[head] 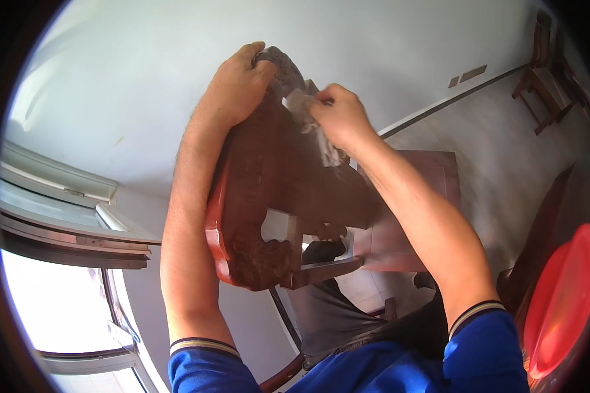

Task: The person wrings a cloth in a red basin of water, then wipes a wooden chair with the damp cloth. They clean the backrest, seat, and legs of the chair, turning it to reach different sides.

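Note:
A carved, reddish-brown wooden chair (255, 196) stands before me, its glossy backrest facing up towards the camera. At the far end of the backrest, my left hand (241, 83) is closed around the dark carved top corner. My right hand (341, 115) pinches a crumpled greyish-white cloth (324, 145) against the far right side of the backrest. Part of the cloth hangs down over the wood. Below, the chair's flat seat (432, 182) shows partly behind my right forearm.
A pale wall rises beyond the chair. At the left is an open window (54, 294) with its frame. A red plastic basin (560, 304) sits at the right beside dark wooden furniture (545, 226). Another wooden chair (545, 91) stands in the far right corner.

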`<state>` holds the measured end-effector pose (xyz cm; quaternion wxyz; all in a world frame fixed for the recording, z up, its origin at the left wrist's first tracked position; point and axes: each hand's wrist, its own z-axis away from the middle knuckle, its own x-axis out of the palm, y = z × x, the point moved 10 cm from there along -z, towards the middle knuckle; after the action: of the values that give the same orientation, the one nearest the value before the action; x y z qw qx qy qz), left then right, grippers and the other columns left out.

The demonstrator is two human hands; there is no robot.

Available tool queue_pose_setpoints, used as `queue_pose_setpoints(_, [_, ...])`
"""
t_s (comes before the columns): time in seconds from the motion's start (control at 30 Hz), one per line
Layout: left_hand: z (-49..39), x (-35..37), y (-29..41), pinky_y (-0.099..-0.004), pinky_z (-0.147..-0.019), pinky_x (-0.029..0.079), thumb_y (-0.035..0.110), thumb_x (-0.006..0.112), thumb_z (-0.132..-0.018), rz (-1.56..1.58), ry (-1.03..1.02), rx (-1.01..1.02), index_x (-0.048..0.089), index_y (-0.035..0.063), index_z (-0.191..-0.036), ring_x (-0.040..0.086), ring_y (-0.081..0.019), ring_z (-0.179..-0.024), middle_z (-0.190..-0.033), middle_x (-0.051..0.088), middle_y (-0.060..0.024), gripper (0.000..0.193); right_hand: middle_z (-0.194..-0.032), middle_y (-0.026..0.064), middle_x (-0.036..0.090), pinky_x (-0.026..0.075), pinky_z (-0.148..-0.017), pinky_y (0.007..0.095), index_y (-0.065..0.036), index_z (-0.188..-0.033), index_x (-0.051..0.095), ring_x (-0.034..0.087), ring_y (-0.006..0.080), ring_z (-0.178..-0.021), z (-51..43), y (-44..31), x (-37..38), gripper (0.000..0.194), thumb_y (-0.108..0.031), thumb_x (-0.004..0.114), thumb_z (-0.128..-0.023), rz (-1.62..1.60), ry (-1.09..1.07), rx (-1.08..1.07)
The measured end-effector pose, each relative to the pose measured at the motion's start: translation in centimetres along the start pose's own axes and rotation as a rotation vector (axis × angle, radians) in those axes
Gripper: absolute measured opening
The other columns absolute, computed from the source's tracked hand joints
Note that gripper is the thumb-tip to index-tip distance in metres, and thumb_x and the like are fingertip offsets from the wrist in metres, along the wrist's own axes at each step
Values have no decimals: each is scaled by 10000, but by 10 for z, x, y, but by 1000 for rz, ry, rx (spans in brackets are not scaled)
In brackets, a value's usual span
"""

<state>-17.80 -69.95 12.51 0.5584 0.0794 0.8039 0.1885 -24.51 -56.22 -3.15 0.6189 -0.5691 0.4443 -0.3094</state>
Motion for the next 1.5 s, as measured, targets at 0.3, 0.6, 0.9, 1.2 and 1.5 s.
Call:
queue_pose_setpoints(0.3, [-2,-1,3,-454,-1168,472,275,506,-994,-14,-1,23,536,-63,-1517,599,-426,-1381,-1436,638,-318,624,-1042,178,775,592,-814,418,33,-1099,713,749,281,-948,-30,-18,26,353,-271,747,-922,-177,-15,114])
queue_pose_setpoints(0.6, [-5,-4,-1,-445,-1165,469,294,495,-995,-32,18,59,554,-69,-1501,603,-435,-1373,-1421,645,-328,626,-1088,204,776,582,-838,427,-6,-1212,740,748,306,-959,-12,-23,29,349,-259,686,-978,-259,-154,-57])
queue_pose_setpoints(0.9, [-9,-4,-8,-453,-1206,427,279,521,-1048,-23,7,75,567,-107,-1460,551,-458,-1410,-1485,578,-355,566,-970,152,743,556,-797,380,-6,-1142,707,712,253,-874,82,-11,-14,183,-73,665,-976,102,-63,-392])
queue_pose_setpoints(1.2, [-8,-4,0,-449,-1151,469,290,500,-1031,-181,27,243,593,-81,-1443,617,-456,-1332,-1390,656,-335,562,-902,101,621,550,-691,422,-57,-1103,710,647,299,-814,206,-58,5,281,38,758,-843,76,-126,-777])
queue_pose_setpoints(1.5, [160,-47,49,-432,-1168,448,270,603,-1050,159,111,23,569,-10,-1488,572,-409,-1409,-1490,610,-264,522,-983,124,659,572,-756,436,-76,-1204,737,659,335,-904,213,-81,27,319,-7,736,-892,148,-43,-860])
